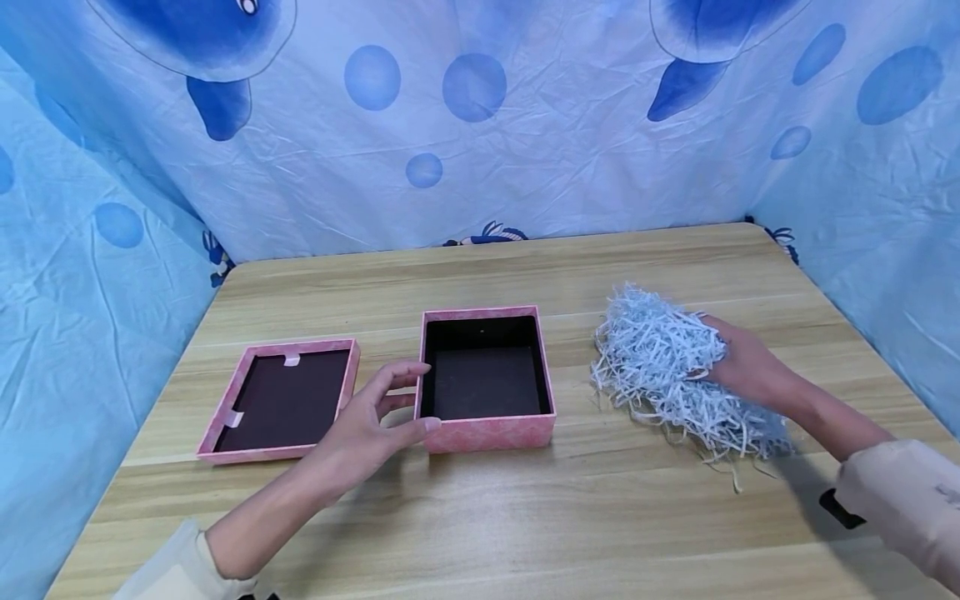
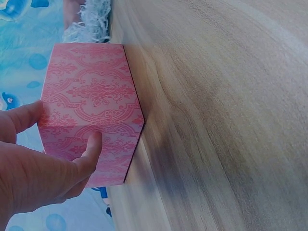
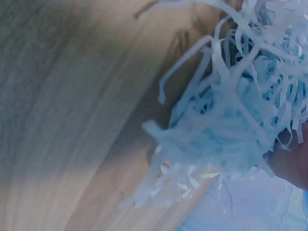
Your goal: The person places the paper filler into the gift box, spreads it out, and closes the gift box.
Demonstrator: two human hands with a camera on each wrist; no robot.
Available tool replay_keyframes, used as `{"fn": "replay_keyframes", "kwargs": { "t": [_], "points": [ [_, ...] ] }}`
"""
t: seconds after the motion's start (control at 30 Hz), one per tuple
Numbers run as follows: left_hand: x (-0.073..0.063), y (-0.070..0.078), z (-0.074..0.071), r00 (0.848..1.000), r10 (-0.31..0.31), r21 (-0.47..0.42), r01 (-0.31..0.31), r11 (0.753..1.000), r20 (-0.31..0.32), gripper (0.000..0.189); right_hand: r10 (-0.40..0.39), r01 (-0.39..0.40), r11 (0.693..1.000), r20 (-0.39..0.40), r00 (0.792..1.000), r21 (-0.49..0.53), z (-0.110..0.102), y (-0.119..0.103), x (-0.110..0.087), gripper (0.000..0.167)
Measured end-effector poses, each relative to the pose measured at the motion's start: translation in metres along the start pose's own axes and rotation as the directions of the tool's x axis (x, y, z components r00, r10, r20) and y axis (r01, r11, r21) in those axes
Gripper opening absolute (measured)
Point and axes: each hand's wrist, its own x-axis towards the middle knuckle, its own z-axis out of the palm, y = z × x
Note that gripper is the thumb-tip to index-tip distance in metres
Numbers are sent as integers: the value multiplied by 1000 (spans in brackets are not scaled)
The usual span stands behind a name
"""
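Observation:
An open pink patterned box [image 1: 491, 433] with a black interior [image 1: 487, 383] stands upright on the table. My left hand [image 1: 367, 425] touches its near left corner, fingers spread along the left side and the thumb by the front wall. In the left wrist view the box's patterned walls [image 2: 91, 91] fill the space beyond the hand [image 2: 43, 173]. To the right of the box, my right hand [image 1: 750, 358] grips into a heap of pale blue shredded paper [image 1: 660, 350]. Its fingertips are hidden among the strands. Loose strands [image 3: 221, 110] hang close to the right wrist camera.
A shallow pink lid [image 1: 281, 400] lies inside up to the left of the box, with small whitish tabs on its black lining. The wooden table [image 1: 570, 525] ends at a blue dolphin-print curtain [image 1: 547, 167] at the back and sides.

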Motion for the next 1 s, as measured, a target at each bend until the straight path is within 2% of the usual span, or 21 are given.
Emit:
{"fn": "replay_keyframes", "kwargs": {
  "t": [0.13,0.3,0.4,0.6,0.7,1.0],
  "points": [
    [0,0,-1,1000,0,-2,0,1000,3,64,3,-3,999,-16,1000,36,-7,-3,-2,76],
    [0,0,-1,1000,-2,-7,2,1000,8,65,20,-18,996,-22,1000,86,-15,-7,-1,85],
    [0,-1,-1,1000,1,-10,-1,1000,6,64,14,-12,997,-33,999,75,-20,-11,-1,86],
    [0,-1,-1,1000,4,-9,-4,1000,9,63,-47,51,998,-98,994,36,-29,-18,-2,84],
    [0,0,-1,1000,-2,-8,2,1000,9,63,-46,53,997,-118,992,58,-32,-22,-2,83],
    [0,0,-1,1000,-10,-9,10,1000,7,63,-1,4,999,-82,997,43,-37,-38,-3,85]
  ]
}}
